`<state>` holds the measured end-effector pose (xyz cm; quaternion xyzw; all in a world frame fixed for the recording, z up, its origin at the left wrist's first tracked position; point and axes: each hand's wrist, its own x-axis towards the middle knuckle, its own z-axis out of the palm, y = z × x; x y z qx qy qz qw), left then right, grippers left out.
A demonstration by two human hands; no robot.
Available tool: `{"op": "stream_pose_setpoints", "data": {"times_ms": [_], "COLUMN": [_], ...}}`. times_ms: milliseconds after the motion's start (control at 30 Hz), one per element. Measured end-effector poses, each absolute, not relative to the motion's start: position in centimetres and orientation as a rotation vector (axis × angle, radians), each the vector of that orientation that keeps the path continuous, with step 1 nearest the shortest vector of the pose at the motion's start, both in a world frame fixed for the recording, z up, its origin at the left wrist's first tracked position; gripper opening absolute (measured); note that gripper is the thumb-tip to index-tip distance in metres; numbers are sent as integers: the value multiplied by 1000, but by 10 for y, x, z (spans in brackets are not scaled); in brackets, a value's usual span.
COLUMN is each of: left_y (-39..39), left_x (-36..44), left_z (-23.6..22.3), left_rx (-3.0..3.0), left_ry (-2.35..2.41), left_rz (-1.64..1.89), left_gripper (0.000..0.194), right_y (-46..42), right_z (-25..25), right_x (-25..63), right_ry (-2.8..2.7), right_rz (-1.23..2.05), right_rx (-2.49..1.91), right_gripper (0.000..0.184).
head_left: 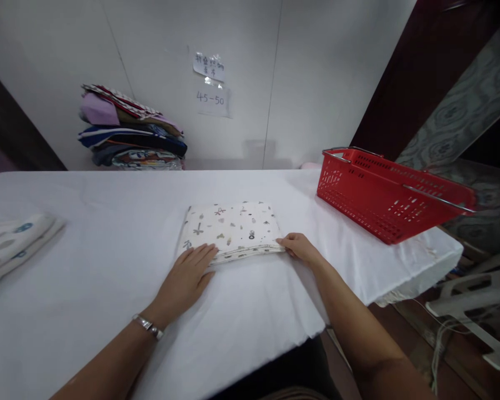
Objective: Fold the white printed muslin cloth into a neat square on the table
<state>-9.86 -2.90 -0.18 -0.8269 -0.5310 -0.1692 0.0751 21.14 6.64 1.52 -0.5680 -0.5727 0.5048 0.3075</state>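
A white cloth (233,228) with small grey and brown prints lies folded into a layered rectangle in the middle of the table. My left hand (186,280), with a silver bracelet at its wrist, rests flat on the cloth's near left corner, fingers stretched out and thumb apart. At the near right corner, my right hand (300,247) pinches the cloth's edge between thumb and fingers. Several folded layers show along the near side between the two hands.
A red plastic basket (370,194) with metal handles stands at the table's right. Another folded printed cloth (12,250) lies at the left edge. Behind the white-covered table (108,233) is a stack of folded fabrics (133,133). A white plastic stool (475,311) stands at lower right, near cables.
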Motion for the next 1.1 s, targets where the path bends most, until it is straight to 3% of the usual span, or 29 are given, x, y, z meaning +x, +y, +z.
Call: {"op": "stream_pose_setpoints", "data": {"times_ms": [733, 1100], "left_y": [-29, -29], "left_x": [-99, -99], "left_z": [-2, -2], "left_rx": [-2484, -2500], "left_ry": [-1600, -1566], "left_rz": [-512, -594], "left_gripper": [48, 46], "right_y": [65, 63], "right_z": [25, 20], "right_x": [210, 215], "right_ry": [-1442, -1469], "right_rz": [1362, 1452], "right_rx": [-1390, -1677], "right_gripper": [35, 34]}}
